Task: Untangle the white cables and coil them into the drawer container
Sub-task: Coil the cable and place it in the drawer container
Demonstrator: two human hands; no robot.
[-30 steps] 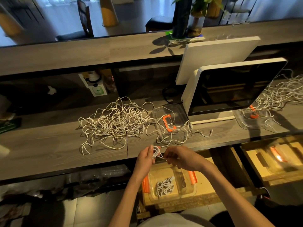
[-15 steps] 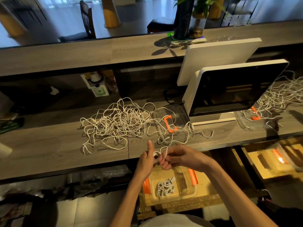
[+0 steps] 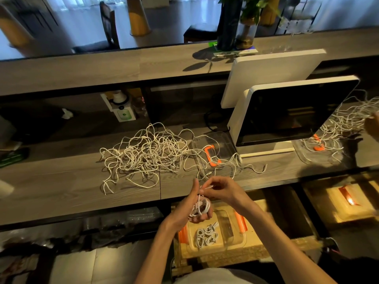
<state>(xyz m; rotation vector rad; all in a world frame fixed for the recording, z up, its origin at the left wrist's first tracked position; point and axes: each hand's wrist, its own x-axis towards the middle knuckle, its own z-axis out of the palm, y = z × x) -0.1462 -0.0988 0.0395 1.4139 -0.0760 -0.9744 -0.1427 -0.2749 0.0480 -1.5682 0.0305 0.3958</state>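
A big tangle of white cables (image 3: 147, 156) lies on the grey wooden counter. My left hand (image 3: 189, 208) grips a small coil of white cable (image 3: 202, 207) just past the counter's front edge. My right hand (image 3: 222, 190) pinches the loose end of that cable above the coil. Below both hands, a clear container with orange clips (image 3: 238, 237) sits in the open wooden drawer (image 3: 256, 250) and holds coiled white cables (image 3: 206, 236).
A clear lid with an orange clip (image 3: 213, 152) lies under cable strands beside the white monitor (image 3: 291, 111). A second cable tangle (image 3: 348, 121) and clear lid (image 3: 313, 152) sit at the right, near another person's hand (image 3: 372, 124). Another open drawer (image 3: 344, 203) is right.
The coil in my left hand has grown and dropped lower, over the drawer container. My right hand has lifted the cable's end above it.
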